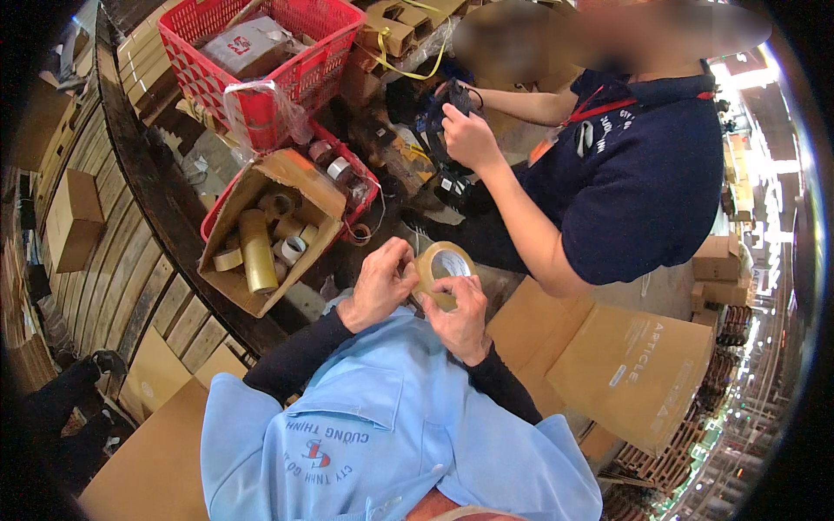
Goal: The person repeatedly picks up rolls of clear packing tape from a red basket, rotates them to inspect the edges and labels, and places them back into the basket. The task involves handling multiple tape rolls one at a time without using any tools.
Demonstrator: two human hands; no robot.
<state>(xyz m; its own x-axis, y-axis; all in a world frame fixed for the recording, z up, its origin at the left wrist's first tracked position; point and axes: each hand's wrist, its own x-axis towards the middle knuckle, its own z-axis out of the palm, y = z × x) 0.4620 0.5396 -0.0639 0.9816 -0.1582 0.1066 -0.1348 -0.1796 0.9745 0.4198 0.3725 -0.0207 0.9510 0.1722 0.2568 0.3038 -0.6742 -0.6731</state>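
Note:
A roll of clear brownish packing tape (443, 265) is held between both my hands above my lap. My left hand (380, 284) pinches at the roll's left edge with its fingertips. My right hand (460, 317) grips the roll from below and from the right. Both my forearms are in dark sleeves over a light blue shirt (391, 434).
An open cardboard box (261, 234) with several tape rolls and cores lies to my left, on a red basket. A second red basket (261, 61) stands behind it. A person in a dark blue shirt (634, 174) sits opposite, handling a dark object. Flat cardboard boxes (625, 365) lie at the right.

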